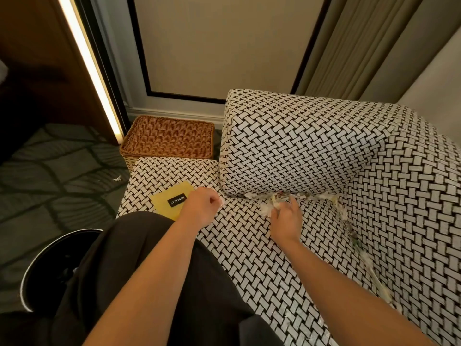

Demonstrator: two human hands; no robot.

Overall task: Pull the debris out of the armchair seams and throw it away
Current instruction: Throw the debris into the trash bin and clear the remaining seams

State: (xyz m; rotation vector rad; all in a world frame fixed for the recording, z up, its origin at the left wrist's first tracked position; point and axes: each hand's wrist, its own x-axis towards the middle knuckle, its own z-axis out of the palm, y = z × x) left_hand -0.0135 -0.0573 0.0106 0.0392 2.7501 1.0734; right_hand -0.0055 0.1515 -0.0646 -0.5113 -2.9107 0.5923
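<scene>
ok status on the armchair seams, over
Right grip pinching debris wad under the armrest. Left grip curled on seat, hold unclear. Leftover debris down the back seam. Yellow cloth by left grip, off the seams.

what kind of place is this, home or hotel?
Likely a hotel room, though not certain. The armchair stands on patterned carpet, with heavy full-length curtains behind it and a lit strip light built in beside a framed wall panel.
</scene>
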